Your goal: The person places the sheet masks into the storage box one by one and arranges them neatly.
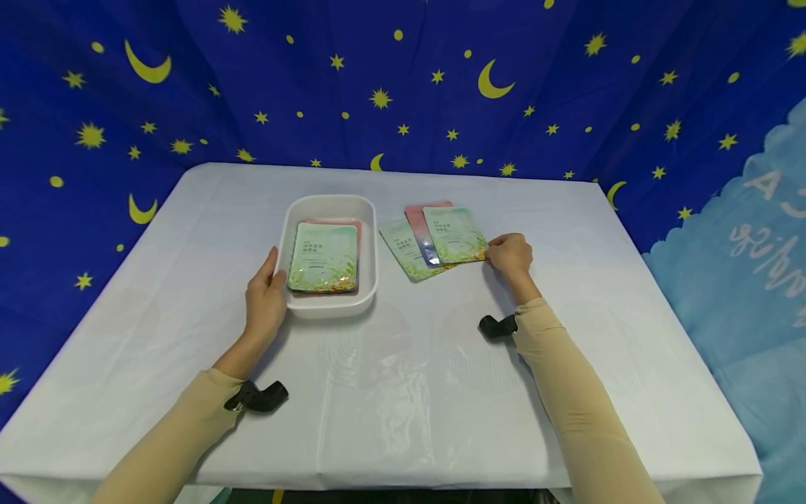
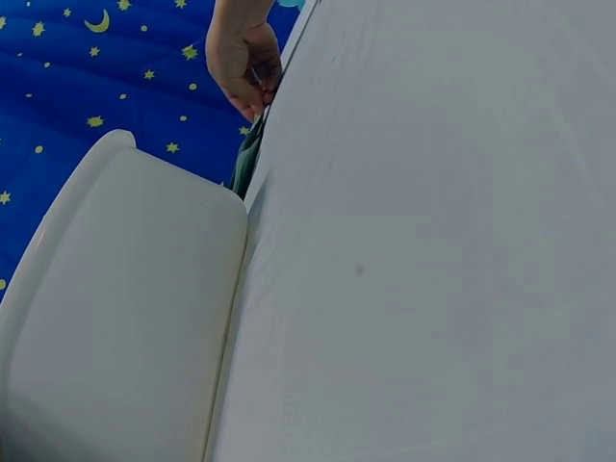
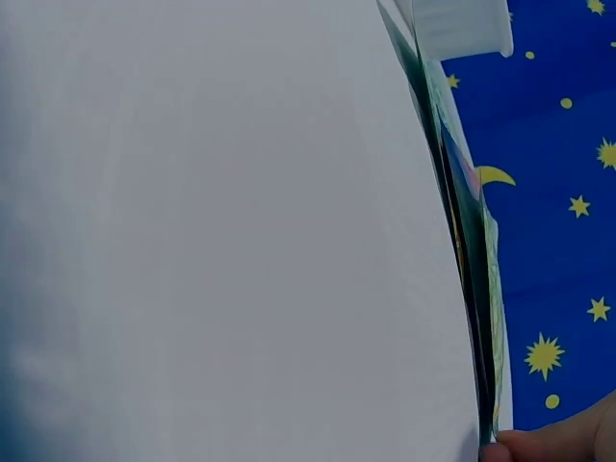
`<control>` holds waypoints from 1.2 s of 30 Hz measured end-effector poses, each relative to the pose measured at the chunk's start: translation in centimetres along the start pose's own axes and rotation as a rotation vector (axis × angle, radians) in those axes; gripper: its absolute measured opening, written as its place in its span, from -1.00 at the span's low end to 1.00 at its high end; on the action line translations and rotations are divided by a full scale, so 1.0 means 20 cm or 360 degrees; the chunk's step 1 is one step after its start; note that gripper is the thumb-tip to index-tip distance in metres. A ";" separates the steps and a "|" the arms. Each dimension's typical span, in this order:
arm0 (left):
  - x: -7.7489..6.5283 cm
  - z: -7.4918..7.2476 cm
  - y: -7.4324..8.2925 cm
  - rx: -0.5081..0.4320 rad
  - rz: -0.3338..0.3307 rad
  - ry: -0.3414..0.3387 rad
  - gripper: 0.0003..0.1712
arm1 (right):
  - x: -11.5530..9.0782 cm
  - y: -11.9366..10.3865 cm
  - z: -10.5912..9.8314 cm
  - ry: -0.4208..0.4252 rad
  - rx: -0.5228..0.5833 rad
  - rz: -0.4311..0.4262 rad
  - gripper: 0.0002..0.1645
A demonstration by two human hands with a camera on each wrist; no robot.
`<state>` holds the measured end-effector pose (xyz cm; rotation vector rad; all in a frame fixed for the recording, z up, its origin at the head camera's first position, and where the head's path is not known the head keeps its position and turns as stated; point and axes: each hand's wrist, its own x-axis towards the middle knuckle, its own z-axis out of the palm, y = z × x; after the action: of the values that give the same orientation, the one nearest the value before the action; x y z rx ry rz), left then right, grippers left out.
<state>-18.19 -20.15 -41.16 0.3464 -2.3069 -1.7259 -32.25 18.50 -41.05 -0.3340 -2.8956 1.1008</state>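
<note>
A white plastic tub (image 1: 330,306) stands left of the table's middle. Inside it a green printed sachet (image 1: 324,257) lies over a pink one (image 1: 359,255). My left hand (image 1: 264,297) rests against the tub's left wall, fingers stretched along it; the left wrist view shows only the tub's side (image 2: 135,298). Right of the tub, three flat sachets overlap in a fan: a green one (image 1: 403,246) on the left, a pink one (image 1: 420,227) and a top green sachet (image 1: 455,234). The right hand (image 1: 511,255) pinches the top one's lower right corner between thumb and finger.
A white cloth covers the table (image 1: 403,392). Behind it hangs a blue curtain (image 1: 352,77) with yellow moons and stars, and a light blue panel (image 1: 743,266) at the right. Black wrist mounts (image 1: 264,399) stick out at both sleeves.
</note>
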 end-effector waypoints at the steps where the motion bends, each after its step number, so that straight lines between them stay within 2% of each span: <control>1: 0.00 0.00 0.00 -0.0001 0.0000 -0.0002 -0.40 | 0.00 0.00 0.00 -0.0009 0.0052 0.0011 -0.70; 9: -0.01 0.00 0.02 -0.0007 0.0006 0.0006 -0.40 | 0.02 0.01 -0.03 -0.0185 0.0617 0.0231 -0.61; 19: -0.01 0.00 0.01 0.0001 -0.0005 0.0005 -0.40 | 0.00 -0.02 -0.06 -0.0176 0.1086 0.0381 -0.56; 36: -0.01 0.00 0.02 -0.0009 0.0008 0.0001 -0.40 | -0.05 -0.13 -0.11 -0.0154 0.1364 0.0299 -0.56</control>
<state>-17.93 -19.95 -40.81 0.3398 -2.3004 -1.7291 -31.53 17.93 -37.66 -0.5072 -2.1773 2.2620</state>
